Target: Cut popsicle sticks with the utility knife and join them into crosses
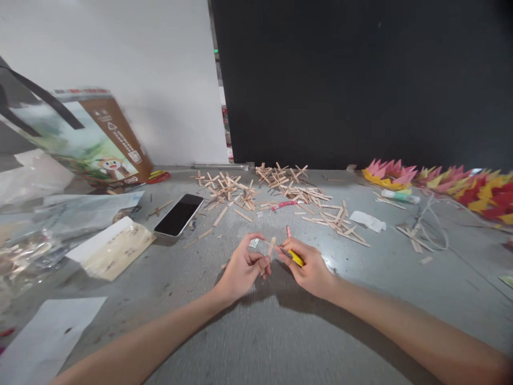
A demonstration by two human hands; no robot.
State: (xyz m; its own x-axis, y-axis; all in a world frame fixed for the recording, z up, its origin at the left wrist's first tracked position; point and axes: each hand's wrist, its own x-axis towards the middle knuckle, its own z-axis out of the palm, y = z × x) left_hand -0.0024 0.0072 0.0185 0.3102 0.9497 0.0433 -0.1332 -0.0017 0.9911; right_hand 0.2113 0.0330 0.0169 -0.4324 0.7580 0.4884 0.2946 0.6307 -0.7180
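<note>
Two hands at a small wooden cross over the counter.
The left hand pinches the wooden cross in its fingers, and the right hand, just beside it, is closed around a yellow tool (its exact kind is hard to tell); the cross sits between the two. Beyond them on the counter lie loose piles of wooden sticks, many of them crossed, with a phone to the left and pointed paper decorations far right.
</note>
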